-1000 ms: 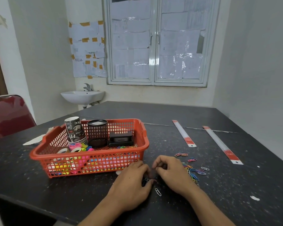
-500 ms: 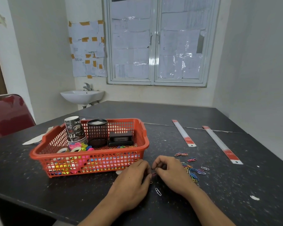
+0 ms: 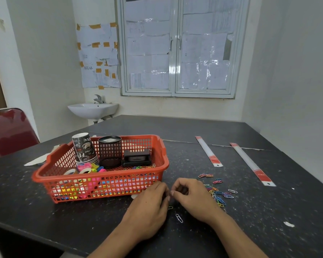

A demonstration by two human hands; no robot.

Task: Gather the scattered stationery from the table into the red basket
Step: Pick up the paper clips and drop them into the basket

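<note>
Plainly nearest the right hand (image 3: 193,202), the paper clips (image 3: 217,193) lie at its three o'clock, with the red basket (image 3: 101,176) at ten o'clock of the left hand (image 3: 147,209); both hands curl fingertip to fingertip, and I cannot tell whether either holds a clip.

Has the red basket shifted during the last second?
No. The red basket sits where it was, same gap to the nearer ruler.

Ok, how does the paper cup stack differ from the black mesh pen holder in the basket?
The paper cup stack tilts, top to the left; the mesh pen holder stands upright. The cup stack is solid paper with printed coffee pictures; the pen holder is plain black see-through mesh. The cup stack widens downward; the pen holder's sides are straight. Both stand side by side in the red basket.
</note>
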